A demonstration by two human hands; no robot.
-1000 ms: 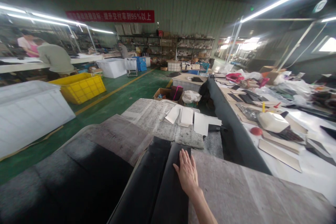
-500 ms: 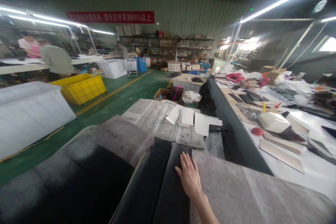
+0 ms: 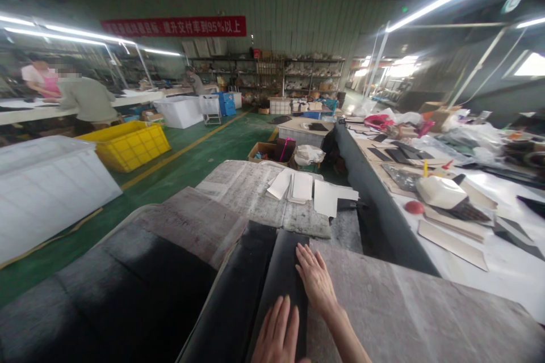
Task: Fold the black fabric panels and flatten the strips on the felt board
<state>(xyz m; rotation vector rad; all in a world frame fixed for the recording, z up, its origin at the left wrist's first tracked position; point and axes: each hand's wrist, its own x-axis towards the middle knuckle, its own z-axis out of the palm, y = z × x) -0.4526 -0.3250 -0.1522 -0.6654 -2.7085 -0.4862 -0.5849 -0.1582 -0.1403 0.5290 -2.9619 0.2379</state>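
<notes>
Two long black sheets lie side by side on a grey felt-covered bench (image 3: 409, 312). My right hand (image 3: 317, 281) lies flat and open on the right edge of the right black sheet (image 3: 281, 264). My left hand (image 3: 276, 337) rests flat on the same sheet nearer to me, fingers stretched out, holding nothing. The left black sheet (image 3: 238, 295) lies untouched beside it.
White cut pieces (image 3: 313, 190) lie on the grey bench ahead. A long table (image 3: 481, 261) at the right holds a white jug (image 3: 440, 191), black and tan pieces. At the left stand a white bin (image 3: 46, 187) and a yellow crate (image 3: 130, 144). People work at a far-left table.
My left hand has come into view at the bottom and landed on the right black sheet. My right hand has shifted slightly right and toward me along the sheet's edge.
</notes>
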